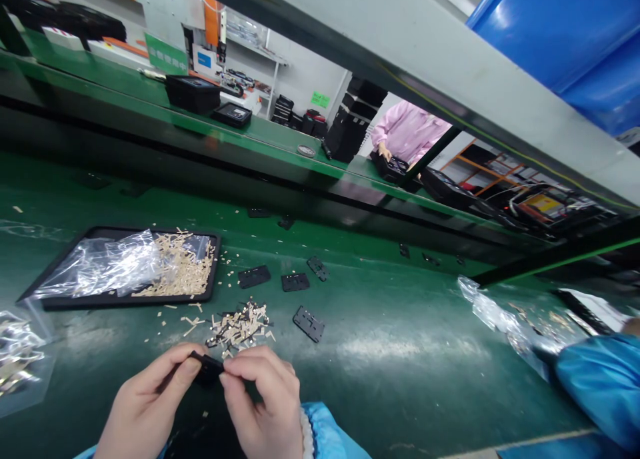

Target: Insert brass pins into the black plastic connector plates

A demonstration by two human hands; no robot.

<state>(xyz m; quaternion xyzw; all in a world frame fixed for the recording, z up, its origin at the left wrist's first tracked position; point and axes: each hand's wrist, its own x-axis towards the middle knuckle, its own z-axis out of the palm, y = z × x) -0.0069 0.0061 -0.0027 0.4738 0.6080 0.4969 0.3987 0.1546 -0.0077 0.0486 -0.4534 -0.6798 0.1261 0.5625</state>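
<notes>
The glossy green desk fills the workshop foreground; beyond a raised green shelf is a person in pink. A black tray lies at left. Below a heap of small strips, the left hand and right hand, fingertips pinched together, grip opposite ends of a small, dark plastic piece above the desk.

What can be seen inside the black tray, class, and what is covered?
The black tray holds crumpled clear plastic and, towards its right, scattered tan pieces. Whatever lies beneath the plastic cannot be made out.
</notes>
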